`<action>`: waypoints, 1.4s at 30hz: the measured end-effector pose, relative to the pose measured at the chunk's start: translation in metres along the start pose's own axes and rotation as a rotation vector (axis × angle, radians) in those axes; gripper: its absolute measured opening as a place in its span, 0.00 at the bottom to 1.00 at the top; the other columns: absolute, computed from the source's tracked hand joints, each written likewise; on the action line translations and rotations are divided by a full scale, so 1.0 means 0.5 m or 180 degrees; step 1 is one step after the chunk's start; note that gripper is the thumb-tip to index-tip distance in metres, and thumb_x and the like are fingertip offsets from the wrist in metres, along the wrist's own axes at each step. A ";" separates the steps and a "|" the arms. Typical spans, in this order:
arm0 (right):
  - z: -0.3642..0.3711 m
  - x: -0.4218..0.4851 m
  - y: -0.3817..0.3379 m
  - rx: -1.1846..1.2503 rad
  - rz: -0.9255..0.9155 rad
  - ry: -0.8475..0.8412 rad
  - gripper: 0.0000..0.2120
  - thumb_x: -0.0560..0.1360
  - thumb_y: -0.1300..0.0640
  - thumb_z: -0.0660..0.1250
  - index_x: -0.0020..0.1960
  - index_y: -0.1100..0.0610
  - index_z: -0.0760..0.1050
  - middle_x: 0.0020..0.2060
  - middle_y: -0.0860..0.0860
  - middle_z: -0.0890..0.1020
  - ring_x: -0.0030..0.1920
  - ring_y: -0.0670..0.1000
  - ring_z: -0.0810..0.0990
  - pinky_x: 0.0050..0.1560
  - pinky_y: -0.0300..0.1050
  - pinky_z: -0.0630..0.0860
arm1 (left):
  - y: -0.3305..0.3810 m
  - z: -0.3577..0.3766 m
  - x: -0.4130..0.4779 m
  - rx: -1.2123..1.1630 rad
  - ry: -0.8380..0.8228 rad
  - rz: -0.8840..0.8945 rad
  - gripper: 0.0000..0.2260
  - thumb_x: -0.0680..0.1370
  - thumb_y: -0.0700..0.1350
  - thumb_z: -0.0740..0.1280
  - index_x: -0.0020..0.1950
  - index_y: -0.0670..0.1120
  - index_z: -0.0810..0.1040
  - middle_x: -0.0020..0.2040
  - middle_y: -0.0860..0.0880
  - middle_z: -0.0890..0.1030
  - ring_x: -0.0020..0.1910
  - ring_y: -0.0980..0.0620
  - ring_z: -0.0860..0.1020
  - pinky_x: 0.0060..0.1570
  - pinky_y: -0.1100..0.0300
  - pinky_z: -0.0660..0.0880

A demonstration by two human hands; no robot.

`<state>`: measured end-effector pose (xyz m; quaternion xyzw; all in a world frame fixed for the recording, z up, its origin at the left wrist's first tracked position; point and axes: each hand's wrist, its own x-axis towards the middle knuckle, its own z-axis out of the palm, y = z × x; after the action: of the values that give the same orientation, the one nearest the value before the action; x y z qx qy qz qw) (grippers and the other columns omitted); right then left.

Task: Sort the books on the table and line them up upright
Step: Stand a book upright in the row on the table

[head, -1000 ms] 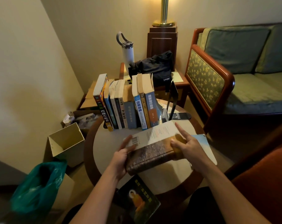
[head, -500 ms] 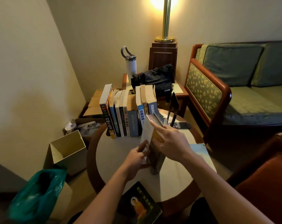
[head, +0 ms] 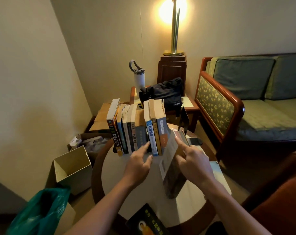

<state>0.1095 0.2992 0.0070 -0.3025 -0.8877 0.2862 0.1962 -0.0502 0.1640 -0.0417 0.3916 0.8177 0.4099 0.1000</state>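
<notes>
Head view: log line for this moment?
left hand: open, fingertips at row | right hand: holds book on edge beside row

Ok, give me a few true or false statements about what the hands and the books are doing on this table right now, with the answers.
1. The right hand holds a thick book standing on its edge. True.
2. The left hand holds a book in the air above the table. False: it holds nothing; its straight fingers reach the row of books.
3. A dark-covered book lies flat at the table's near edge. True.
4. The lamp is off. False: it is lit.
5. The white bottle lies on its side. False: it stands upright beside the dark bag.
</notes>
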 end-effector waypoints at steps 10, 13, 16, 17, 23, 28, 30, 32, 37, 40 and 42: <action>-0.039 0.087 0.005 -0.0231 -0.0062 0.0284 0.26 0.84 0.51 0.59 0.79 0.41 0.58 0.57 0.56 0.72 0.38 0.48 0.72 0.33 0.35 0.75 | 0.091 -0.038 0.216 0.1704 0.0290 0.1082 0.28 0.81 0.50 0.62 0.81 0.51 0.57 0.82 0.47 0.56 0.80 0.44 0.53 0.78 0.42 0.54; -0.044 0.142 -0.002 -0.0356 -0.0150 0.0292 0.26 0.83 0.51 0.59 0.79 0.42 0.57 0.50 0.51 0.71 0.36 0.47 0.72 0.33 0.35 0.74 | 0.072 -0.038 0.262 0.1875 -0.0061 0.0774 0.30 0.82 0.52 0.61 0.81 0.53 0.53 0.82 0.48 0.51 0.81 0.44 0.49 0.78 0.41 0.51; -0.050 0.174 -0.003 -0.0409 -0.0194 0.0268 0.26 0.82 0.50 0.61 0.79 0.43 0.60 0.50 0.52 0.72 0.41 0.49 0.76 0.37 0.43 0.80 | 0.055 -0.030 0.274 0.1617 -0.0018 0.0690 0.27 0.81 0.52 0.63 0.79 0.56 0.59 0.82 0.48 0.55 0.81 0.43 0.52 0.76 0.40 0.53; -0.051 0.181 -0.002 -0.0459 -0.0218 0.0286 0.25 0.82 0.50 0.61 0.78 0.44 0.61 0.51 0.52 0.73 0.42 0.50 0.76 0.38 0.44 0.80 | 0.052 -0.028 0.274 0.1608 0.0062 0.0725 0.26 0.81 0.51 0.64 0.78 0.56 0.62 0.81 0.48 0.57 0.80 0.43 0.54 0.76 0.40 0.55; -0.036 0.211 0.003 -0.0777 -0.0532 0.0505 0.25 0.83 0.57 0.61 0.79 0.49 0.62 0.57 0.59 0.75 0.39 0.51 0.77 0.30 0.34 0.70 | 0.037 -0.017 0.272 0.1415 0.0193 0.0756 0.25 0.80 0.50 0.64 0.76 0.57 0.63 0.81 0.51 0.58 0.80 0.44 0.53 0.71 0.36 0.62; 0.026 0.259 0.007 -0.0732 -0.0622 0.0541 0.24 0.83 0.53 0.60 0.79 0.48 0.63 0.62 0.61 0.74 0.49 0.59 0.83 0.38 0.42 0.80 | 0.035 -0.011 0.269 0.1162 0.0227 0.0717 0.24 0.81 0.49 0.63 0.76 0.58 0.63 0.81 0.53 0.56 0.81 0.46 0.51 0.72 0.37 0.62; 0.052 0.281 0.013 -0.0798 -0.0611 0.0472 0.24 0.84 0.51 0.59 0.79 0.48 0.62 0.64 0.61 0.74 0.51 0.60 0.84 0.41 0.45 0.81 | 0.035 -0.015 0.266 0.1218 0.0163 0.0718 0.25 0.80 0.51 0.63 0.76 0.58 0.62 0.82 0.53 0.55 0.81 0.46 0.50 0.72 0.38 0.62; 0.068 0.298 0.023 -0.0853 -0.0571 0.0409 0.26 0.84 0.51 0.58 0.80 0.48 0.57 0.68 0.62 0.72 0.54 0.61 0.83 0.46 0.49 0.82 | 0.036 -0.019 0.263 0.1273 0.0123 0.0724 0.27 0.77 0.56 0.58 0.77 0.58 0.61 0.82 0.53 0.54 0.81 0.45 0.50 0.73 0.38 0.61; 0.091 0.316 0.066 0.0914 0.0158 0.0002 0.32 0.82 0.39 0.53 0.82 0.43 0.43 0.77 0.53 0.65 0.72 0.58 0.71 0.67 0.56 0.72 | 0.031 -0.014 0.269 0.1402 0.0165 0.0799 0.30 0.77 0.54 0.67 0.77 0.57 0.61 0.81 0.52 0.56 0.80 0.44 0.52 0.72 0.39 0.65; 0.123 0.313 0.068 0.1616 0.0524 -0.0034 0.34 0.77 0.29 0.50 0.80 0.38 0.48 0.78 0.51 0.63 0.76 0.57 0.62 0.72 0.60 0.66 | 0.029 -0.018 0.277 0.1572 0.0169 0.0870 0.37 0.70 0.44 0.75 0.74 0.56 0.63 0.78 0.51 0.59 0.78 0.44 0.57 0.67 0.41 0.73; 0.136 0.316 0.060 0.1836 0.0639 -0.0105 0.33 0.79 0.31 0.52 0.80 0.37 0.48 0.78 0.52 0.63 0.72 0.55 0.66 0.65 0.50 0.70 | 0.032 -0.025 0.289 0.1512 0.0200 0.0962 0.34 0.69 0.44 0.76 0.72 0.55 0.66 0.77 0.49 0.62 0.76 0.43 0.62 0.67 0.42 0.73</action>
<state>-0.0303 0.3951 -0.0357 -0.3157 -0.7386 0.5493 0.2304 -0.1447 0.2667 0.0009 0.5087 0.8258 0.2290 -0.0822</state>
